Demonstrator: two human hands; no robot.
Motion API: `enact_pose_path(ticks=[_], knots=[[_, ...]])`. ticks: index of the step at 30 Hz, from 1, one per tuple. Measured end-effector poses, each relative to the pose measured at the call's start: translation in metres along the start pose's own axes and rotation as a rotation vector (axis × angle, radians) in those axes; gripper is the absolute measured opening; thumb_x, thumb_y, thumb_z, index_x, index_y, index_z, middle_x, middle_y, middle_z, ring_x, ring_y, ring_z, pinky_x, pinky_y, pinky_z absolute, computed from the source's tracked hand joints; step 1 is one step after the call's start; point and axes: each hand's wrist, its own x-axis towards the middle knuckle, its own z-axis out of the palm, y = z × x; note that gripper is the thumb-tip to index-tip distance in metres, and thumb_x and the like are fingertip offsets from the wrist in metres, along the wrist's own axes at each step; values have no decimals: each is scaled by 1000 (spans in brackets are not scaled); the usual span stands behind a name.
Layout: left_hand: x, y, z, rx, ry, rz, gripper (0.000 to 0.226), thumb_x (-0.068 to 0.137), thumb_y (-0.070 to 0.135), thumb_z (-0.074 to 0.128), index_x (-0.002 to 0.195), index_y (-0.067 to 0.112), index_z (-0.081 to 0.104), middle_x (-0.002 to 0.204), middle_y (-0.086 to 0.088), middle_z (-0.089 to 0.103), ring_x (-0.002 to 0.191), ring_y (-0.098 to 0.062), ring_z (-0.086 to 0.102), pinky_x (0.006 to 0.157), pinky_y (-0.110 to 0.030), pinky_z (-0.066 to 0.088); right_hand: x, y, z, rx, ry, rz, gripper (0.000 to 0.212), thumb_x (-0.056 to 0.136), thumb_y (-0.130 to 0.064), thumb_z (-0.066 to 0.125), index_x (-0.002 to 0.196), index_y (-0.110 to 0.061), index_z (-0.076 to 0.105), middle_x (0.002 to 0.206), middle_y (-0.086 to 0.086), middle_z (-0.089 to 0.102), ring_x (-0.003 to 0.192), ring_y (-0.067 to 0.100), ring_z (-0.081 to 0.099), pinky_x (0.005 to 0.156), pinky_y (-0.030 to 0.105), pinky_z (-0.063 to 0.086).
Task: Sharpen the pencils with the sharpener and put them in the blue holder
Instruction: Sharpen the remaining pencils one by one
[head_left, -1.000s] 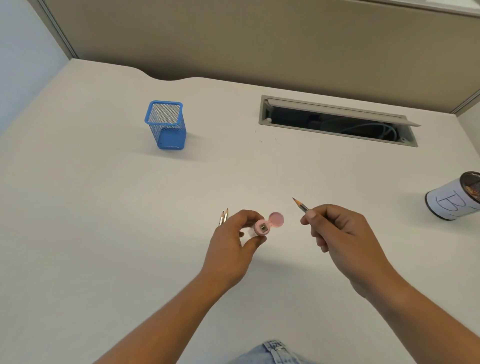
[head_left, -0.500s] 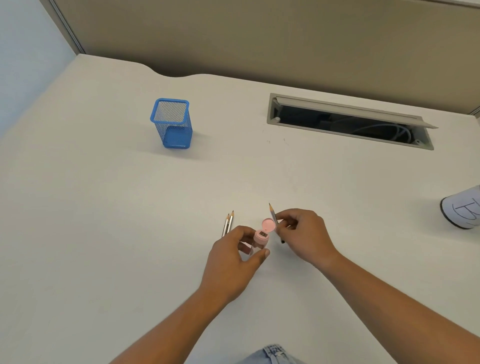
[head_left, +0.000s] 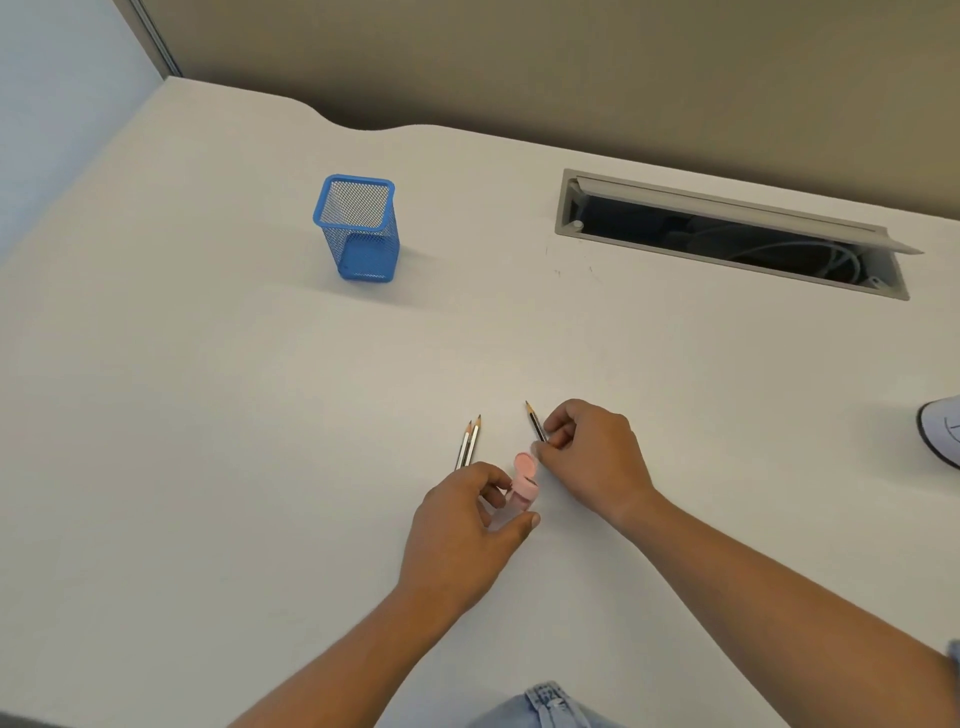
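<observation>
While well apart from the blue holder (head_left: 332, 244), left hand (head_left: 462, 530) around sharpener (head_left: 525, 486), right hand (head_left: 592, 457) around pencil (head_left: 535, 423)

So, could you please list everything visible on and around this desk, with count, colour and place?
pencil holder: one, blue mesh, upright, far left of the desk
loose pencils: two, light-coloured, side by side on the desk
held pencil: one, dark, tip pointing away
sharpener: one, pink, lid open
cable hatch: one, grey, open, far right
container: one, white, cut off at the right edge
desk: one, white
jeans: blue denim, bottom edge
left hand grip: holds the sharpener
right hand grip: pinches the held pencil
</observation>
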Motion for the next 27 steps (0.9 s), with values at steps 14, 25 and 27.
enact_pose_path(ticks=[14, 25, 27], knots=[[1, -1, 6, 308, -2, 226, 29, 80, 44, 74, 107, 34, 71, 93, 14, 62, 89, -9, 53, 70, -20, 39, -2, -28, -4, -1, -16, -112, 9, 82, -20, 67, 76, -27, 65, 67, -12, 67, 66, 3, 63, 61, 22, 51], [-15, -11, -1, 315, 28, 237, 28, 79, 41, 75, 107, 34, 71, 96, 14, 64, 88, -10, 53, 69, -19, 35, 7, -62, 27, -167, -159, -22, 20, 79, -29, 69, 87, -14, 58, 81, 5, 68, 80, 29, 65, 65, 36, 51], [-18, -13, -5, 305, 20, 239, 29, 80, 41, 75, 108, 34, 71, 98, 13, 64, 89, -10, 52, 70, -19, 36, 7, -65, 32, -159, -168, 0, 23, 79, -29, 70, 90, -13, 57, 75, 0, 63, 76, 27, 64, 61, 34, 48]])
